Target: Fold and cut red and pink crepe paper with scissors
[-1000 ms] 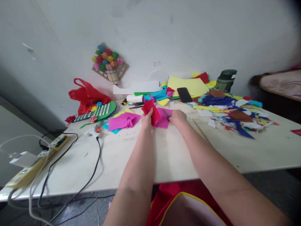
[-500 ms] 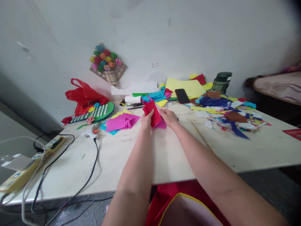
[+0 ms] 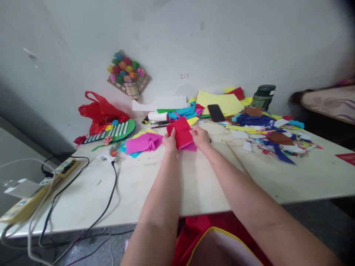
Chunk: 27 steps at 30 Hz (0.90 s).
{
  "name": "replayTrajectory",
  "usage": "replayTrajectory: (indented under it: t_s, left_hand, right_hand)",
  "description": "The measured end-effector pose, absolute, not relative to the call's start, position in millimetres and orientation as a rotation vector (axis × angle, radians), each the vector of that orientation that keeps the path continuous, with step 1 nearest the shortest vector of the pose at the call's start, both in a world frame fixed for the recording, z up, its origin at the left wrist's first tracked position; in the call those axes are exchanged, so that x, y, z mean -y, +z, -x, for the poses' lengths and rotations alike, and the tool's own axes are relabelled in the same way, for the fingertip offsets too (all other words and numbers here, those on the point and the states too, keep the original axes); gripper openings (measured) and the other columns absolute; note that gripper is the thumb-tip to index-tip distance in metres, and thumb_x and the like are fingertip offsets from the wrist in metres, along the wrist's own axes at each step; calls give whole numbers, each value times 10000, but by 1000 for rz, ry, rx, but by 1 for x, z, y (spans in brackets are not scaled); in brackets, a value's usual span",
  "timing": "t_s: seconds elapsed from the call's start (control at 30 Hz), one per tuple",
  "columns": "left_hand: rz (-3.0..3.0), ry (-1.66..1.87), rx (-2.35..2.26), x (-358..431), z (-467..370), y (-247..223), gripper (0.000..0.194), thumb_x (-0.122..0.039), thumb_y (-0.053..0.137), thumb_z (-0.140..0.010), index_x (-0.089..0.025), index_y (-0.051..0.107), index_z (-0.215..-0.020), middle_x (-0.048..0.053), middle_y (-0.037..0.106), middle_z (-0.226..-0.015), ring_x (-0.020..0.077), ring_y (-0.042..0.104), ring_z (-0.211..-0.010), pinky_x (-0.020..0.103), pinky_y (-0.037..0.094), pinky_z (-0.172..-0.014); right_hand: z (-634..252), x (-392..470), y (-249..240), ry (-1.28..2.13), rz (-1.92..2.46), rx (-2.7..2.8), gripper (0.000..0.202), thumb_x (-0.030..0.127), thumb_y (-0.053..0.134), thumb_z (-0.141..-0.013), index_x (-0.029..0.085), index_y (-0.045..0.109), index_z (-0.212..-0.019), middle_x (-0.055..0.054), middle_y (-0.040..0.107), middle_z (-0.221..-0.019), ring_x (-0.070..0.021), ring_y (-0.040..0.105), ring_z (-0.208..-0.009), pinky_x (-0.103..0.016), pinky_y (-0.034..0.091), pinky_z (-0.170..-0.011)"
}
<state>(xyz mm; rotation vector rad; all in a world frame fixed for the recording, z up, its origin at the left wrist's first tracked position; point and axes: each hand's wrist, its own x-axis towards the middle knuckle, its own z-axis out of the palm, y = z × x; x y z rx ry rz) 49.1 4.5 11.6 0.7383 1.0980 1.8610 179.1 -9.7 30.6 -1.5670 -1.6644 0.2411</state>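
In the head view, a red sheet (image 3: 181,132) was held up over the near-middle of the table (image 3: 199,181), and it lay directly between the two hands. Its left edge was gripped by the left hand (image 3: 169,140), with the thumb laid on the face of the sheet; the fingers behind were mostly hidden. Its right edge was pinched by the right hand (image 3: 200,138), so neither hand could be called nearer: the sheet was touched by both. Its outline was seen as almost square and slightly turned, and a long axis could not be told. From under its lower right edge a strip of magenta paper (image 3: 191,147) was shown. A dark ring (image 3: 210,140), possibly a scissor handle, was seen just beside the right hand, mostly covered by it.

To the left of the red sheet, a pink stack (image 3: 142,144) was spread; to its right, a thin stick (image 3: 235,157) was laid.

As for containers, a red plastic bag (image 3: 95,111) was set farther left of the sheet, with contents that could not be made out. Beyond the sheet to the right, a green bottle (image 3: 263,99) was stood upright with its lid on; what was inside could not be told.
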Motion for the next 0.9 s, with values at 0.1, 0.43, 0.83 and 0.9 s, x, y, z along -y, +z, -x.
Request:
replayTrajectory:
  t_s: [0.1,0.43,0.83,0.9]
  left_hand:
    - [-820,1923,-1322,-4,-45,13,304,-440,646,-629,-151,556,-606,4,539,-544,145,549,-600,241,421,-567]
    - [-915,1968,-1418,0,-41,15,380,-489,607,-661,-186,457,-486,-6,433,-465,147,501,-619,215,355,-554]
    - [-842,1872,-1140,-8,-45,5,280,-387,647,-621,-158,489,-585,-36,493,-517,92,482,-520,204,387,-548]
    - [-832,1904,-1220,-9,-44,6,235,-365,626,-649,-163,518,-598,-26,514,-539,110,514,-570,206,395,-569]
  right_hand:
    - [-179,11,32,225,1570,1653,275,364,427,-810,189,639,-813,-42,650,-742,-170,557,-693,-245,354,-600]
    - [-180,9,29,208,1538,1609,272,365,429,-809,196,642,-815,-39,655,-742,-172,565,-704,-243,365,-618]
    - [-185,5,27,225,1587,1526,290,378,420,-813,196,643,-856,-44,663,-793,-178,568,-739,-243,370,-632]
    - [-183,7,28,232,1586,1524,290,384,417,-813,200,639,-837,-41,658,-771,-179,566,-723,-244,371,-628]
